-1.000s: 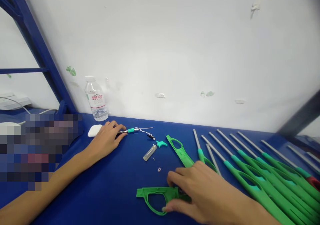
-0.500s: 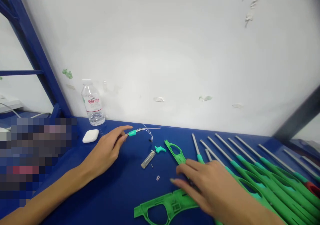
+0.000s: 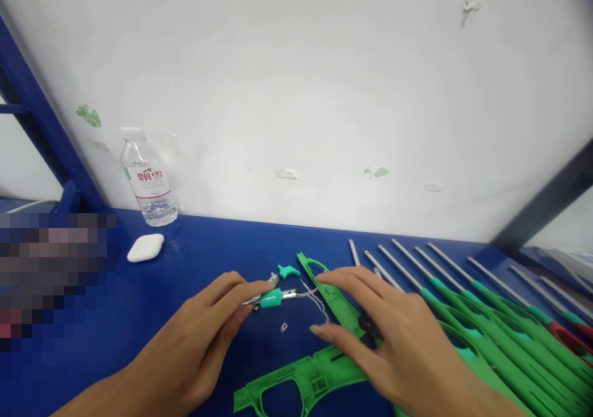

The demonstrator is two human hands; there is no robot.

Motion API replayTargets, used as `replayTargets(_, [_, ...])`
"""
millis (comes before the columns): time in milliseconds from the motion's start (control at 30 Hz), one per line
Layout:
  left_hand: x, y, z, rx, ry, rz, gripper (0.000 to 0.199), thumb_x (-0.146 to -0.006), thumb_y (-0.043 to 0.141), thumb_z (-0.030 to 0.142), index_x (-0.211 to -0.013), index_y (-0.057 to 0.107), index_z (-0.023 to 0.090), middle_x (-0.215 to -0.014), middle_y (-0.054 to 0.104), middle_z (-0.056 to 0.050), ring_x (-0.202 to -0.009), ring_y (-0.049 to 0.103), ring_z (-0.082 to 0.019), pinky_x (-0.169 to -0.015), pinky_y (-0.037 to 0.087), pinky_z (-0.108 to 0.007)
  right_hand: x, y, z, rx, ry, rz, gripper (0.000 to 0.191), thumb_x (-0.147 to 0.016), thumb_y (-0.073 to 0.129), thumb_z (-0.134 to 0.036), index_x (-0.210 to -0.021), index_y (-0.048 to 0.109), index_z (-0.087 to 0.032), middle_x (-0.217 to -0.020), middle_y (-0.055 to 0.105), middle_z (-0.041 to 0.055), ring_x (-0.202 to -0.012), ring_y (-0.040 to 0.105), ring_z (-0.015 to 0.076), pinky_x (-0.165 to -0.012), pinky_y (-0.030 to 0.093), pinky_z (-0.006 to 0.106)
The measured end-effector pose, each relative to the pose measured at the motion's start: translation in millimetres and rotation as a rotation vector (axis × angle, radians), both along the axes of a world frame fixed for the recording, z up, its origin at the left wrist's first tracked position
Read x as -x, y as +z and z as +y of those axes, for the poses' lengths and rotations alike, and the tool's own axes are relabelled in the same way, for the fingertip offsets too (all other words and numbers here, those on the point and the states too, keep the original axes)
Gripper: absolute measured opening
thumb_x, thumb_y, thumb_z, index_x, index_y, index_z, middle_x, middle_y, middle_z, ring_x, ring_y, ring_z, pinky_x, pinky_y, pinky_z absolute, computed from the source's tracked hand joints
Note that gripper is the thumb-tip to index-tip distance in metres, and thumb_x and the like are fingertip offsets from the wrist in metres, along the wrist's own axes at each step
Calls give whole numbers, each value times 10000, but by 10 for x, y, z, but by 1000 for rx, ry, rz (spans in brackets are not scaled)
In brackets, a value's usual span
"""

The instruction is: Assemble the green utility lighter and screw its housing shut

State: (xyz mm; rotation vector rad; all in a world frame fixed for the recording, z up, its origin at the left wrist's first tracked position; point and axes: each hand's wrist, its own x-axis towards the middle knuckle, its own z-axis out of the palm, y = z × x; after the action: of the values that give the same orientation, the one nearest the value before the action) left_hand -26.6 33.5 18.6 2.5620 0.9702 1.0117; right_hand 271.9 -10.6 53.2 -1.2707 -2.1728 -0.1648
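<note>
My left hand (image 3: 210, 330) pinches a lighter nozzle assembly by its metal rod; its teal collar (image 3: 271, 298), thin grey tube and white wires (image 3: 319, 306) point right. My right hand (image 3: 393, 330) has thumb and index finger spread around the tube's end. A dark rounded object (image 3: 368, 325) shows inside its palm, seemingly kept by the curled fingers; its kind is hidden. Beneath that hand lie two green lighter shell halves, one farther (image 3: 340, 306) and one nearer (image 3: 319, 377). A teal trigger (image 3: 288, 272) and a small metal plate (image 3: 284, 327) lie on the table.
Several green long-nosed lighters (image 3: 500, 324) lie side by side on the right. A water bottle (image 3: 148, 185) and a white case (image 3: 146, 248) stand at the back left. Behind the blue table (image 3: 222, 235) rises a white wall (image 3: 278, 96).
My left hand has brought the nozzle assembly right and nearer, over the clear fuel tank. My right hand's thumb and index finger have spread wider near the tube. The view has shifted slightly.
</note>
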Motion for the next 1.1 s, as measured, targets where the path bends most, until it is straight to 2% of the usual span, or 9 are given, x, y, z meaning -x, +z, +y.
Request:
replayTargets(67, [5, 14, 0, -10, -16, 2, 501, -1175, 433, 163, -1590, 564, 411, -1227, 732, -13, -1020, 761, -156, -932, 607, -215, 12, -18, -6, 1, 35, 32, 440, -1186, 496, -615, -1332, 755, -291, -1223, 855, 79, -642, 808, 195, -489, 581, 300])
replayTargets(167, [-1, 30, -5, -4, -34, -3, 499, -1161, 438, 140, -1563, 585, 397, -1219, 736, -25, -1008, 765, -161, -924, 619, -220, 28, -54, -25, -46, 42, 69, 350, -1196, 523, -504, -1318, 775, -294, -1303, 835, 92, -637, 803, 170, -486, 584, 279])
replayTargets(300, [-23, 21, -30, 13, -65, -11, 448, -1155, 449, 138, -1508, 625, 351, -1215, 743, -55, -983, 771, -183, -904, 643, -245, 42, -79, -72, -109, 43, 61, 267, -1184, 571, -394, -1280, 807, -315, -1417, 791, 101, -526, 711, 114, -484, 587, 274])
replayTargets(467, [-38, 26, -47, -36, -120, 8, 571, -1120, 426, 52, -1567, 540, 388, -1206, 713, -34, -978, 758, -158, -890, 635, -221, 58, -62, -116, -196, 5, 16, 220, -1147, 633, -319, -1237, 833, -321, -1557, 716, 126, -430, 544, 76, -390, 510, 287])
replayTargets(667, [-15, 25, -61, -59, -121, 28, 627, -1118, 399, 23, -1615, 494, 393, -1228, 690, -34, -985, 742, -147, -884, 621, -213, 61, -83, -105, -125, 68, 6, 245, -1173, 558, -299, -1210, 799, -288, -1495, 742, 105, -499, 653, 90, -404, 516, 264])
replayTargets(767, [-12, 15, -72, -40, -123, 43, 623, -1118, 406, 31, -1612, 491, 401, -1235, 692, -30, -996, 748, -144, -890, 620, -205, 46, -119, -99, -129, 85, 11, 224, -1166, 563, -261, -1172, 786, -268, -1423, 773, 101, -500, 658, 85, -401, 481, 253])
replayTargets(900, [-26, 16, -83, 9, -127, 37, 590, -1121, 425, 55, -1583, 518, 410, -1244, 708, -15, -1003, 763, -133, -912, 625, -183, 15, -160, -102, -153, 78, -18, 262, -1118, 559, -183, -1180, 793, -284, -1419, 778, 95, -494, 645, 89, -406, 445, 261])
replayTargets(1100, [9, -45, -80, -36, -48, 79, 489, -1150, 502, 190, -1565, 557, 443, -1381, 779, 26, -1235, 795, -167, -1050, 617, -180, -25, -188, -87, -136, 56, -32, 393, -1058, 541, -106, -1244, 819, -312, -1447, 763, 88, -501, 614, 86, -451, 461, 268])
